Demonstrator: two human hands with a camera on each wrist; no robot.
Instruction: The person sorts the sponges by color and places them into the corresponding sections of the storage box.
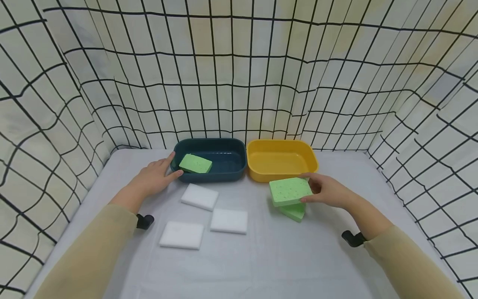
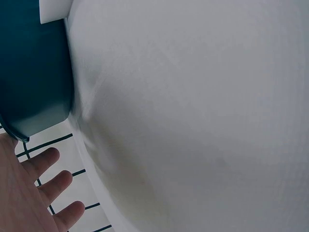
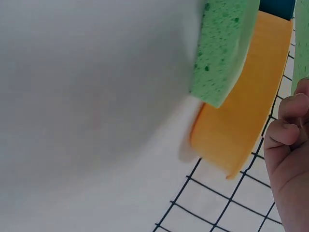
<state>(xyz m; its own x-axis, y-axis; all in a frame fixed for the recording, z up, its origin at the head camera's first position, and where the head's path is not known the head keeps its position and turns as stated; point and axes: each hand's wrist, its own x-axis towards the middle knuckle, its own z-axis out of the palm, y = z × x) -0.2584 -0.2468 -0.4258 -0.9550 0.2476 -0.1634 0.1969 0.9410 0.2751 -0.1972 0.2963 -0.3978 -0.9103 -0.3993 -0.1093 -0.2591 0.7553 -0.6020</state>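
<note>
In the head view my right hand pinches a green sponge by its right end, thumb in front and fingers behind. Another green sponge lies on the table, partly hidden beneath the held one; the right wrist view shows this lower sponge close by the yellow container. My left hand is at the left end of a dark teal container, thumb at the front rim and a fingertip near the left rim. Its other fingers spread loosely in the left wrist view. One green sponge sits inside the teal container.
Three white sponges, the back one, the right one and the front one, lie in front of the teal container. The yellow container stands directly right of it. Black-lined grid curtains surround the white table.
</note>
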